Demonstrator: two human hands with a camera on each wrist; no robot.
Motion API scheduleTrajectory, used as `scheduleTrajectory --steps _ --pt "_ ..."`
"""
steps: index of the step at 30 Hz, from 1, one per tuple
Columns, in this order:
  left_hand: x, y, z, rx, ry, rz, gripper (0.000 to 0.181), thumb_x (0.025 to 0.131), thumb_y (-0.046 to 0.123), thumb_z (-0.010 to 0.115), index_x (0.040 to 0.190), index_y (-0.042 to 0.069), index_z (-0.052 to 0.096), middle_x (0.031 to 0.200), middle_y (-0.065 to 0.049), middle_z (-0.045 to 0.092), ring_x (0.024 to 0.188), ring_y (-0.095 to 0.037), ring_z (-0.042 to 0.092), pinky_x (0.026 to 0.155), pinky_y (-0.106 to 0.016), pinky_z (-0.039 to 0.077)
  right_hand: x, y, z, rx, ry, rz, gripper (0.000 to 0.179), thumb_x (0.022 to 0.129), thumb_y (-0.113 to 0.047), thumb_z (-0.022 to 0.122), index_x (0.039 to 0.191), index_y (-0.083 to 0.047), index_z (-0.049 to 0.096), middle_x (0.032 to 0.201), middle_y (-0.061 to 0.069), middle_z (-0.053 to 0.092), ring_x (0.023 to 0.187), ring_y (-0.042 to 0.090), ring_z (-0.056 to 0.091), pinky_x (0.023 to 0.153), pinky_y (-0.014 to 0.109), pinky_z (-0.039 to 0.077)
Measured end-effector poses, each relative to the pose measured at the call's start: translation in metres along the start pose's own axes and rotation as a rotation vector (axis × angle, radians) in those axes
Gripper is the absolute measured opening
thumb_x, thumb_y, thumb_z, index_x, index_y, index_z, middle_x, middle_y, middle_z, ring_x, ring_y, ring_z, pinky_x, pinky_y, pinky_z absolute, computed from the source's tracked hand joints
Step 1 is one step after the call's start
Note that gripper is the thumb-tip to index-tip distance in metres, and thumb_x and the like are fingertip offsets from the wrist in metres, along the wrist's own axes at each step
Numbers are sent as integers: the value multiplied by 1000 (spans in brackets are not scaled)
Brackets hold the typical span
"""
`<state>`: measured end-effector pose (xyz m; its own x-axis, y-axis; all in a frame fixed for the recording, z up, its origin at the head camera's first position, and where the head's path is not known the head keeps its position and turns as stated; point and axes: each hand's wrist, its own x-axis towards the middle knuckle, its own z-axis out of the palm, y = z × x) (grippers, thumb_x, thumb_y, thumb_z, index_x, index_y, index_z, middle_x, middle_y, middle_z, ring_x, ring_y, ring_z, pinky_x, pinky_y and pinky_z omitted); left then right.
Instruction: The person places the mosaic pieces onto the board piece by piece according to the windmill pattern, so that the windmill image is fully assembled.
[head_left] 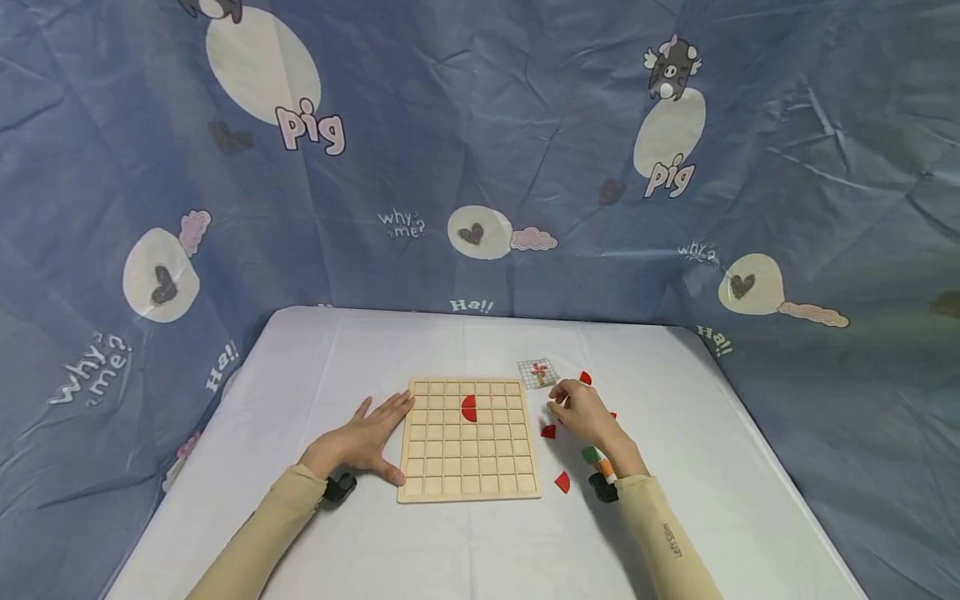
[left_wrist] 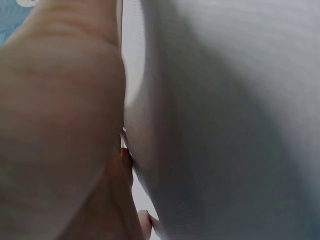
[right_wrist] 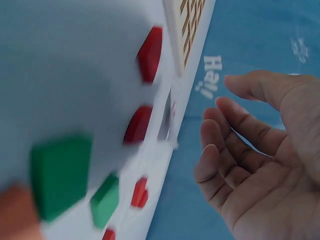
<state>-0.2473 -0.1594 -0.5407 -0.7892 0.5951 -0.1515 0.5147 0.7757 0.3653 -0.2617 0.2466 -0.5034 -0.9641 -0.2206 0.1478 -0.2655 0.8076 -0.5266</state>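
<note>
A wooden grid board (head_left: 502, 460) lies on the white table, with two red quarter-round pieces (head_left: 469, 409) together in its upper middle cells. My left hand (head_left: 365, 439) rests flat at the board's left side, fingers spread, fingertips and thumb touching its edge. To the right of the board, my right hand (head_left: 585, 410) hovers over loose red pieces (head_left: 549, 432). In the right wrist view its fingers bend loosely, the thumb stands apart from them, and nothing shows between. A small pattern card (head_left: 531, 377) with a red flower lies just beyond that hand. The left wrist view shows mostly skin and table.
More red pieces lie near the right hand, one by the board's lower right (head_left: 562, 482) and one behind (head_left: 585, 378). Beside the right wrist are a green block (head_left: 591, 455) and an orange block (head_left: 606, 471). A blue printed curtain (head_left: 465, 167) hangs around the table.
</note>
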Motion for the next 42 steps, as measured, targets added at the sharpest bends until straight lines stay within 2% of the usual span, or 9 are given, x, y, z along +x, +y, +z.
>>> scheduleTrajectory --steps 8,16,25,42 --pt "-2 0 0 -14 9 10 139 54 74 75 155 4 10 163 -15 7 150 -35 8 117 -64 1 -11 23 -14 -5 -39 111 18 86 -16 71 98 -4 67 88 4 64 75 15 56 64 28 48" --pt "-3 1 -4 -23 18 20 139 54 72 76 154 1 11 162 -18 8 149 -37 9 116 -66 1 -15 30 -14 -22 -124 155 15 85 -16 73 93 -5 67 83 2 63 74 14 55 64 26 48" --pt "1 -2 -1 -24 12 16 140 54 75 74 155 4 9 163 -14 4 150 -34 6 117 -64 -1 -12 36 -7 -48 -152 160 17 82 -11 75 96 -5 67 87 1 65 78 12 59 72 30 54" --pt "0 1 -1 -40 10 29 138 55 71 77 154 2 10 163 -16 6 150 -35 7 116 -65 0 -5 37 -2 -64 -167 160 16 81 -9 75 95 -5 68 85 2 66 77 13 57 74 31 54"
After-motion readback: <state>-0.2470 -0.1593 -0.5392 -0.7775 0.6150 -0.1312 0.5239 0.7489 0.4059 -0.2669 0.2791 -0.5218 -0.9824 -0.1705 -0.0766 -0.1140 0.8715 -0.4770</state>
